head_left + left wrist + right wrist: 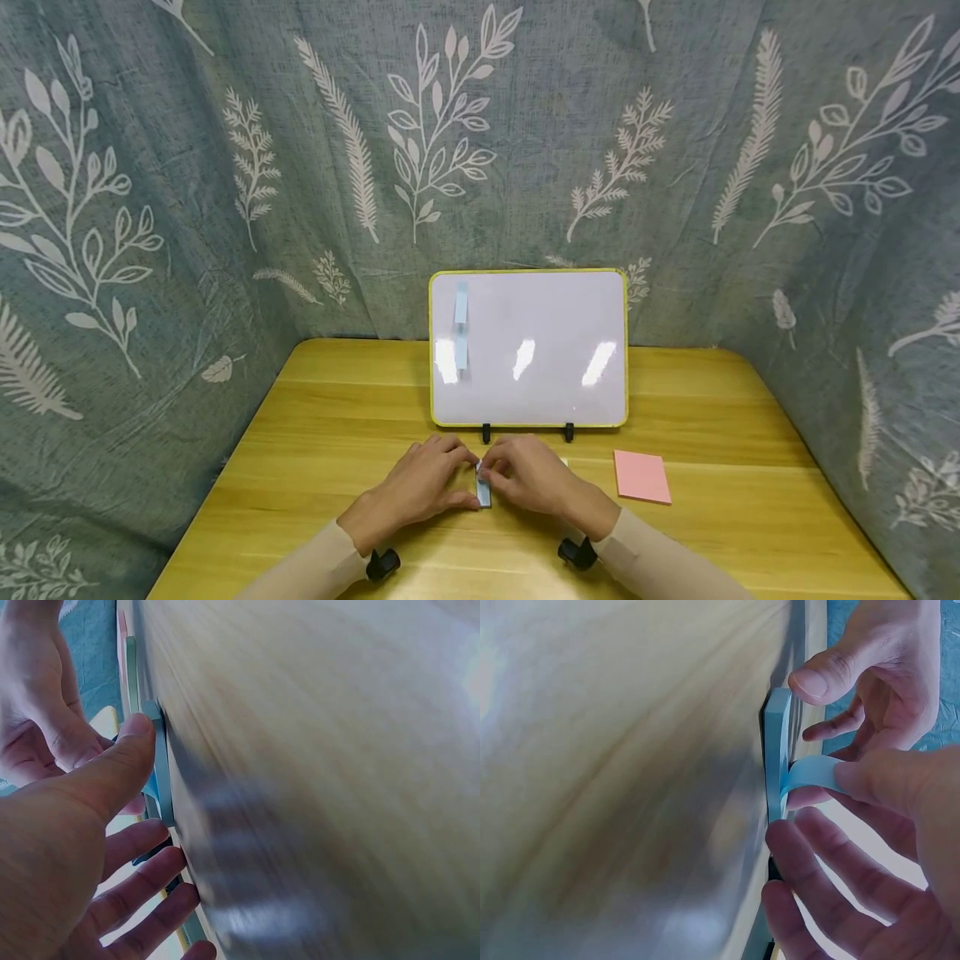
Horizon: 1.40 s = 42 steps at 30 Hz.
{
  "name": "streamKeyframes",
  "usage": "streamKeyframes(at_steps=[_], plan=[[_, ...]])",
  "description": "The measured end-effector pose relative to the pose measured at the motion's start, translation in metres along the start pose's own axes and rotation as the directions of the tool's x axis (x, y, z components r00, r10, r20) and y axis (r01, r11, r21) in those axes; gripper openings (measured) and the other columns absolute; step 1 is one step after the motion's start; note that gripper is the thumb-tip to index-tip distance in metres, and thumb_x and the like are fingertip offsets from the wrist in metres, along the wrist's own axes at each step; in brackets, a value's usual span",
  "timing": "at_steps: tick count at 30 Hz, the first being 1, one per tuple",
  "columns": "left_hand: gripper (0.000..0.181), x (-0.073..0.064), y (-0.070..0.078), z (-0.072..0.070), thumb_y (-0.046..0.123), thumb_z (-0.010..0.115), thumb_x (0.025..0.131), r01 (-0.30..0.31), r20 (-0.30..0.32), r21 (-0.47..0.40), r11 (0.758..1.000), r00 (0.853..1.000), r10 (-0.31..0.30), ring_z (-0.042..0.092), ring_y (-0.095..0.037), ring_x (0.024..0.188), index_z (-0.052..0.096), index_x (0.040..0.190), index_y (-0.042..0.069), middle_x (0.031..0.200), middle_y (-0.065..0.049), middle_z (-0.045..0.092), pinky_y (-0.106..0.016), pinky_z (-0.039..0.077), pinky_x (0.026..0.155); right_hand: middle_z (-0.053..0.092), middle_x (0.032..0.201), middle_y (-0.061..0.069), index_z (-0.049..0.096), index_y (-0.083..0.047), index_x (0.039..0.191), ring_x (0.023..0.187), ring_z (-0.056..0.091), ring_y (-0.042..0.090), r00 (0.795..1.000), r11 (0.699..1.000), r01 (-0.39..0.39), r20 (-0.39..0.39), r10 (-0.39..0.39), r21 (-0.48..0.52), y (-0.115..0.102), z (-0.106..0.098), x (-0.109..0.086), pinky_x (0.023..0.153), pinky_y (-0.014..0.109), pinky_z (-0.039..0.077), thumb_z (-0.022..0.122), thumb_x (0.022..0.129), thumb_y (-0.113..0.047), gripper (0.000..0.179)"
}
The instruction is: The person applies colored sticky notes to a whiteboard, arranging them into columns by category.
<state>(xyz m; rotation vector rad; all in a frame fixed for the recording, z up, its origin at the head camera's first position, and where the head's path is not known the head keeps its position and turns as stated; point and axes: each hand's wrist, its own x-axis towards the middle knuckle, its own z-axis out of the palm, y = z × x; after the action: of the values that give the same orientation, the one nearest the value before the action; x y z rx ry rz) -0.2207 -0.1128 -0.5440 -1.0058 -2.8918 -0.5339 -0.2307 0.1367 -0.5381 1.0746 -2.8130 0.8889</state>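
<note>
A narrow pad of light-blue sticky notes [483,498] lies on the table between the two hands. My left hand [423,483] holds it by its ends, thumb at the near end and index finger at the far end, as the left wrist view shows. The other left fingers spread beside it. Thumb and fingers of my right hand [531,475] pinch the loose end of the top sticky note [814,772], which curls up from the pad in the right wrist view. The note's other end still joins the pad [776,750].
Behind the hands a yellow-framed whiteboard [528,350] stands on small black feet [569,432]. Two light-blue strips [461,304] are stuck near its left side. A pink sticky-note pad [642,477] lies to the right; a pale pad [565,462] peeks out behind the right hand.
</note>
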Motion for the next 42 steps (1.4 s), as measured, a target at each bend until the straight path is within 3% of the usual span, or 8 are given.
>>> streamKeyframes(at_steps=[5, 11, 16, 42], plan=[[0.057, 0.0007, 0.0001, -0.001, 0.059, 0.091, 0.098, 0.013, 0.005, -0.024, 1.0, 1.0, -0.013, 0.07, -0.025, 0.131, 0.083, 0.137, 0.019, 0.136, 0.0, 0.076, -0.052, 0.06, 0.101, 0.084, 0.106, -0.002, 0.089, -0.014, 0.103, 0.088, 0.078, 0.003, 1.0, 0.997, -0.024, -0.015, 0.025, 0.075, 0.0028, 0.0013, 0.0003, 0.078, 0.021, 0.061, 0.087, 0.106, -0.013, 0.004], [0.034, 0.0021, -0.0001, 0.0013, 0.046, 0.075, 0.114, 0.035, -0.001, -0.037, 0.999, 0.999, -0.035, 0.071, -0.024, 0.129, 0.084, 0.136, 0.021, 0.134, 0.001, 0.077, -0.052, 0.06, 0.1, 0.085, 0.102, -0.003, 0.089, -0.017, 0.099, 0.085, 0.077, 0.0, 0.999, 0.991, -0.043, -0.021, 0.046, 0.125, 0.0073, 0.0027, 0.0001, 0.077, 0.02, 0.061, 0.091, 0.104, -0.016, 0.005], [0.025, 0.0038, 0.0017, 0.0028, 0.036, 0.07, 0.118, 0.058, -0.012, -0.037, 0.998, 0.998, -0.059, 0.072, -0.023, 0.125, 0.085, 0.134, 0.023, 0.132, 0.002, 0.077, -0.05, 0.06, 0.098, 0.087, 0.101, -0.002, 0.088, -0.018, 0.098, 0.084, 0.077, -0.001, 0.997, 0.988, -0.064, -0.026, 0.069, 0.139, 0.0062, 0.001, 0.0005, 0.076, 0.02, 0.06, 0.092, 0.102, -0.017, 0.006], [0.043, 0.0036, 0.0068, 0.0045, 0.051, 0.09, 0.101, 0.054, -0.056, -0.023, 0.998, 0.997, -0.055, 0.073, -0.025, 0.124, 0.085, 0.13, 0.019, 0.13, 0.0, 0.078, -0.052, 0.061, 0.097, 0.088, 0.096, -0.004, 0.09, -0.016, 0.099, 0.083, 0.079, 0.008, 0.994, 0.979, -0.099, -0.034, 0.106, 0.181, 0.0072, 0.0021, -0.0004, 0.078, 0.021, 0.06, 0.089, 0.106, -0.021, 0.009]])
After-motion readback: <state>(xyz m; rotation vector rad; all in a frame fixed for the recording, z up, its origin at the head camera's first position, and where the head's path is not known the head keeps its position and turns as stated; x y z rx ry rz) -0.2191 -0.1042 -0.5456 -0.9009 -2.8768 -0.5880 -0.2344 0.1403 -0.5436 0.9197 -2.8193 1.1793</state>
